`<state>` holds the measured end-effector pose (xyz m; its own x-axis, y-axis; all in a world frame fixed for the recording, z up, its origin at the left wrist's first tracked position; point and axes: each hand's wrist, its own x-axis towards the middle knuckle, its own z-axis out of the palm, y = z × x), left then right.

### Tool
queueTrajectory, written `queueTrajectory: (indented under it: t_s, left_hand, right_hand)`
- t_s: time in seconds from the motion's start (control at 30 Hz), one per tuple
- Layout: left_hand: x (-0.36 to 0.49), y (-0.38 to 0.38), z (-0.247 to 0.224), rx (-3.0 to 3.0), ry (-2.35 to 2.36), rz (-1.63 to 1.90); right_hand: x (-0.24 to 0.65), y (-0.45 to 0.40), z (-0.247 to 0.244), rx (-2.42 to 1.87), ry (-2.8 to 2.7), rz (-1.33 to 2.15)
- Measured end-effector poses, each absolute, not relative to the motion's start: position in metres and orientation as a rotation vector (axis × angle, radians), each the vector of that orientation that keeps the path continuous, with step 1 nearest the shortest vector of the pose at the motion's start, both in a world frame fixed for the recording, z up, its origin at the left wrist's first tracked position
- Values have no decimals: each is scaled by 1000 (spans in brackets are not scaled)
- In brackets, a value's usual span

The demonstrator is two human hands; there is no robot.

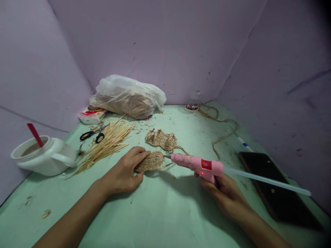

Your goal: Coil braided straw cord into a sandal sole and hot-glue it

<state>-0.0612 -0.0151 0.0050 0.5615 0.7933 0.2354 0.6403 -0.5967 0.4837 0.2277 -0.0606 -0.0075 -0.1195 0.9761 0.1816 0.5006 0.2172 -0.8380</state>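
Left hand [127, 167] pinches the coiled oval [154, 161] below frame centre, seemingly to steady it, while right hand [224, 197], lower right, grips the pink glue gun [190, 162], nozzle [167, 156] at the oval's edge.

A pale green surface [160, 220] is enclosed by lilac walls [165, 44]. Near the back wall, brownish fibre is held in a translucent plastic bag [129, 96], beside which a red-and-white box [91, 117] is placed. Black-handled scissors [95, 133] are laid by straw strands [111, 137]. At left, a red stick [35, 135] is propped in a white handled pot [49, 162]. Small beads [191, 107] are gathered far back, near a trailed braided cord [227, 120]. At right, a flat black-screened device [279, 203] is laid.
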Motion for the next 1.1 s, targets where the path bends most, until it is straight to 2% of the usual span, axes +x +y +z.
queueTrajectory:
  t_s: [0.33,1.1]
  left_hand:
    - [-63,-16,1,2489,1102,682]
    - [-61,-16,0,2717,973,689]
  right_hand:
    - [233,-60,-16,-1385,-1638,851]
    - [230,-58,0,-1391,-1682,932]
